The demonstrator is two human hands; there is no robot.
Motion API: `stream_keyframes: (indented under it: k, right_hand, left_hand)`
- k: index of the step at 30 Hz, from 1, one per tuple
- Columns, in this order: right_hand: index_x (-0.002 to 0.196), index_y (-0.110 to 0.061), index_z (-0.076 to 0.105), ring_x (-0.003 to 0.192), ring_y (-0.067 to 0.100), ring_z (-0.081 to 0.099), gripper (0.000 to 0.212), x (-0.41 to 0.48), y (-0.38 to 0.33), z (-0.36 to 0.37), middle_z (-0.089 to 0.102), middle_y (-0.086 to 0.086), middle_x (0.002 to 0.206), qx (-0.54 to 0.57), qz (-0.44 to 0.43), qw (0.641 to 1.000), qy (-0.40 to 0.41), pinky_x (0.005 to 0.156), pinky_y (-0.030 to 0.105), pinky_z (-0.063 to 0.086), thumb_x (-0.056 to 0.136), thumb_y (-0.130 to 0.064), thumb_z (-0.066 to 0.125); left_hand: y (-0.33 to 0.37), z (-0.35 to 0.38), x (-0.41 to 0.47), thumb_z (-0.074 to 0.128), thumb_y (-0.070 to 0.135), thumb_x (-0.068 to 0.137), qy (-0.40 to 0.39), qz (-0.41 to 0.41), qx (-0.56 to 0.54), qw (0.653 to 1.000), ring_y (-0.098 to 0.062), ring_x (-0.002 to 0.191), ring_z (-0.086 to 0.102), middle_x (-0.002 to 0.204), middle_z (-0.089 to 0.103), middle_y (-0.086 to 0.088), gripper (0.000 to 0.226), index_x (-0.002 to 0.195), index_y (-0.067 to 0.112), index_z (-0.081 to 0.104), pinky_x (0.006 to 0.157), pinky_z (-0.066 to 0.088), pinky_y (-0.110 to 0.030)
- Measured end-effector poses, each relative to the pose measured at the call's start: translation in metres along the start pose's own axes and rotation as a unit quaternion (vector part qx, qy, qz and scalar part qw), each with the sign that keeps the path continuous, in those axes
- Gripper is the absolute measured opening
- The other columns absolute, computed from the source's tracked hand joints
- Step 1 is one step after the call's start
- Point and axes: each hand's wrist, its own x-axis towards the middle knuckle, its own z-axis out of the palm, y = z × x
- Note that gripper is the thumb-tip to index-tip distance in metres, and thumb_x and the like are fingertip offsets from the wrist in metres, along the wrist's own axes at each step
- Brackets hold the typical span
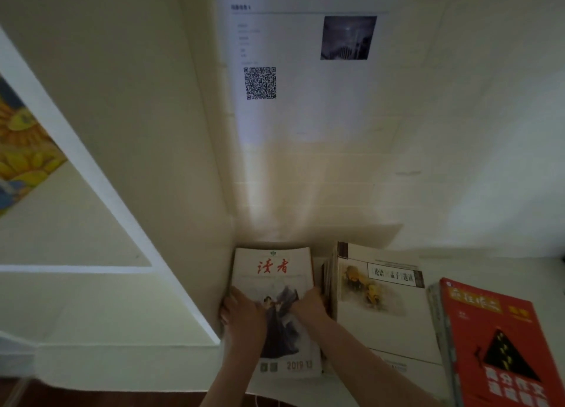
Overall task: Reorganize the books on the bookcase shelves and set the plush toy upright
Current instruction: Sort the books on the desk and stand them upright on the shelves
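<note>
A stack of magazines (275, 275) with red characters on the top cover lies flat on the white shelf top (489, 266), pushed into the corner by the wall. My left hand (241, 313) grips the stack's left edge. My right hand (310, 305) grips its right edge, fingers curled down the side. Next to it on the right lies a white book pile (382, 308) with a painted figure on its cover. Further right lies a red book (495, 345) on a thin pile. No plush toy is in view.
A printed sheet with a QR code (260, 83) and a dark photo hangs on the wall above the books. A white slanted frame (91, 168) and a sunflower picture (21, 143) are on the left. The shelf's front edge runs along the bottom.
</note>
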Motion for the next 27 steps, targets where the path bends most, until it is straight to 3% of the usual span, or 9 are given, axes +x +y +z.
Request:
stream_keyframes:
  k: [1,4,6,10,14,18,22,25,27]
  right_hand:
    - [0.135,0.0,0.03,0.123,0.029,0.046,0.053,-0.004,-0.005,-0.005,0.041,0.018,0.137,-0.008,-0.009,1.0,-0.001,0.101,0.038,0.044,0.092,-0.018,0.056]
    - [0.134,-0.002,0.032,0.131,0.033,0.034,0.052,-0.002,-0.009,-0.01,0.026,0.02,0.142,-0.025,-0.031,0.999,-0.003,0.106,0.037,0.038,0.091,-0.016,0.058]
    - [0.133,-0.005,0.036,0.131,0.035,0.032,0.049,-0.001,-0.008,-0.011,0.023,0.019,0.142,-0.018,-0.049,0.998,-0.017,0.106,0.037,0.038,0.09,-0.014,0.058]
    - [0.125,-0.018,0.048,0.126,0.033,0.047,0.042,0.017,0.013,-0.004,0.048,0.014,0.135,0.025,-0.097,0.994,-0.042,0.102,0.045,0.046,0.086,-0.026,0.061]
    - [0.123,-0.015,0.048,0.11,0.02,0.059,0.038,0.002,0.011,-0.019,0.061,-0.001,0.114,0.056,-0.147,0.985,-0.069,0.093,0.037,0.051,0.087,-0.022,0.06]
    - [0.118,-0.017,0.045,0.108,0.021,0.059,0.032,-0.031,-0.01,-0.038,0.06,0.002,0.115,0.109,-0.18,0.974,-0.079,0.09,0.036,0.053,0.09,-0.009,0.057]
    - [0.117,-0.012,0.054,0.1,0.018,0.065,0.033,-0.054,-0.014,-0.053,0.064,0.005,0.113,0.182,-0.195,0.957,-0.116,0.079,0.031,0.057,0.087,0.0,0.055]
    - [0.114,-0.013,0.06,0.098,0.021,0.067,0.029,-0.068,-0.018,-0.07,0.067,0.007,0.111,0.214,-0.207,0.945,-0.139,0.08,0.036,0.058,0.088,-0.002,0.058]
    - [0.114,-0.015,0.062,0.096,0.024,0.069,0.03,-0.074,-0.019,-0.086,0.07,0.008,0.109,0.239,-0.21,0.935,-0.154,0.081,0.04,0.057,0.087,-0.002,0.06]
  left_hand:
    - [-0.003,0.004,0.002,0.078,0.012,0.072,0.029,0.002,-0.016,0.999,-0.049,0.091,0.059,0.104,0.057,-0.035,0.067,0.122,-0.02,0.047,0.082,0.05,-0.049]
    - [-0.006,0.01,0.004,0.055,0.025,0.092,-0.003,-0.041,-0.051,0.998,-0.045,0.122,0.04,0.131,0.042,-0.03,0.068,0.142,-0.01,0.024,0.104,0.031,-0.048]
    - [-0.008,0.012,0.006,0.052,0.028,0.094,0.005,-0.056,-0.085,0.995,-0.042,0.128,0.032,0.136,0.037,-0.028,0.069,0.145,-0.005,0.02,0.107,0.026,-0.048]
    - [-0.008,0.012,0.011,0.056,0.028,0.091,-0.008,-0.07,-0.112,0.991,-0.041,0.13,0.029,0.136,0.035,-0.026,0.068,0.144,0.0,0.022,0.109,0.022,-0.046]
    - [-0.01,0.013,0.011,0.063,0.019,0.086,-0.001,-0.063,-0.122,0.99,-0.044,0.124,0.036,0.129,0.041,-0.03,0.064,0.138,-0.004,0.033,0.107,0.02,-0.044]
    - [-0.009,0.005,0.008,0.059,0.028,0.091,-0.014,-0.067,-0.131,0.989,-0.043,0.124,0.039,0.132,0.041,-0.03,0.065,0.14,-0.004,0.03,0.106,0.025,-0.043]
    - [-0.01,-0.016,-0.002,0.043,0.023,0.099,-0.024,-0.049,-0.18,0.982,-0.039,0.132,0.032,0.147,0.025,-0.026,0.057,0.147,0.004,0.02,0.107,0.03,-0.043]
    - [-0.015,-0.027,-0.005,0.042,0.009,0.098,0.049,-0.064,-0.333,0.939,-0.05,0.106,0.055,0.131,0.043,-0.035,0.041,0.138,0.008,0.032,0.085,0.049,-0.044]
    - [-0.013,-0.043,-0.008,0.053,0.028,0.096,-0.007,-0.095,-0.334,0.938,-0.044,0.113,0.053,0.127,0.049,-0.03,0.047,0.131,0.001,0.038,0.089,0.044,-0.04]
